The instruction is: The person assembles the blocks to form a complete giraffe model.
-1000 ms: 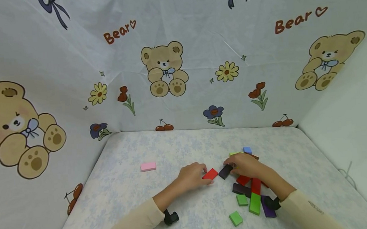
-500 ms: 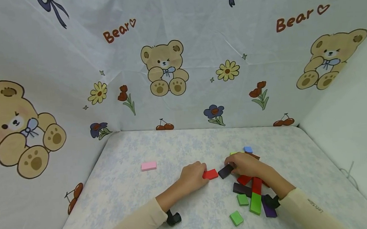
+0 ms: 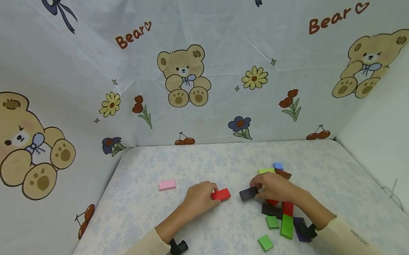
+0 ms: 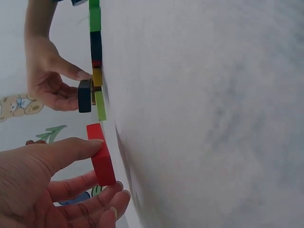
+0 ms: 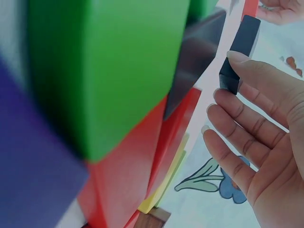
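Observation:
Near the middle of the table, my left hand (image 3: 198,198) pinches a red block (image 3: 221,195) between thumb and fingers. The left wrist view shows the thumb on one face of that red block (image 4: 101,159) and fingers behind it. To its right, my right hand (image 3: 275,186) pinches a black block (image 3: 248,194) by one end. In the right wrist view the thumb lies on the black block (image 5: 241,47), with the other fingers spread below. The two held blocks are a small gap apart, their free ends facing each other.
Around and below my right hand lie a dark block (image 3: 271,211), a long green block (image 3: 287,226), small green blocks (image 3: 266,242), a purple block (image 3: 299,230), a brown block (image 3: 283,174) and a blue block (image 3: 278,165). A pink block (image 3: 167,185) sits alone at the left.
My left hand has moved left with the red block, widening the gap to the black one. The black block has turned a little flatter in my right hand.

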A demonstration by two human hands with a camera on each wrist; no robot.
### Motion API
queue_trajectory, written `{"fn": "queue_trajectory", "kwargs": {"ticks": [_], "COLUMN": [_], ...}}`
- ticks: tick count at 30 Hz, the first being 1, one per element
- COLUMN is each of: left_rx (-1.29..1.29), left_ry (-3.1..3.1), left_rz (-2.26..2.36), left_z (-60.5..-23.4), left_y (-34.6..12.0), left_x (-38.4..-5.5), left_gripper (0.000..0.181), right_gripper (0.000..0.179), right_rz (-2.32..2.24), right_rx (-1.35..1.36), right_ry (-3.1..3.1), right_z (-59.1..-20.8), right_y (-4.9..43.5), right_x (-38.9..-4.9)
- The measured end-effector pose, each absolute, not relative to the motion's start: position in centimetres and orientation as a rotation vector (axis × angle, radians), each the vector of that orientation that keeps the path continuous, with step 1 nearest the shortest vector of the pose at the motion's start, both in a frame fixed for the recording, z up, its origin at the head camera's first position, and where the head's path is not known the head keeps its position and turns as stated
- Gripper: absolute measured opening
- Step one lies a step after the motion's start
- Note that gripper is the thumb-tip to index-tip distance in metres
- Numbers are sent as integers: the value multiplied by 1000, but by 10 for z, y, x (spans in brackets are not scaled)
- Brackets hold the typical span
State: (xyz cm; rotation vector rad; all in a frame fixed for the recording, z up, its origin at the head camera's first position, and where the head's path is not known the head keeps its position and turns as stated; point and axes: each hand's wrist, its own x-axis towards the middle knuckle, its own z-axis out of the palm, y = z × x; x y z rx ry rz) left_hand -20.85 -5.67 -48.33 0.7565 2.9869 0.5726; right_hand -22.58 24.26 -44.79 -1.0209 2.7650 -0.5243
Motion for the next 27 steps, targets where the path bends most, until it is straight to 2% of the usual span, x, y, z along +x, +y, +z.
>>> {"fn": "queue_trajectory", "kwargs": {"ticks": [12, 27], "left_rx": [692, 691], "left_ry": [2959, 2973], "left_rz": [599, 610], "left_z": [-472, -474], "left_y": [-95, -128], "left_x": [-203, -199], "left_gripper": [24, 28], "right_gripper": [27, 24], "right_rz": [-547, -549], "right_rx": [-1110, -1075], "right_ry": [2811, 2806], "right_z": [-449, -449], "right_y": [227, 195], "right_x": [-212, -193]}}
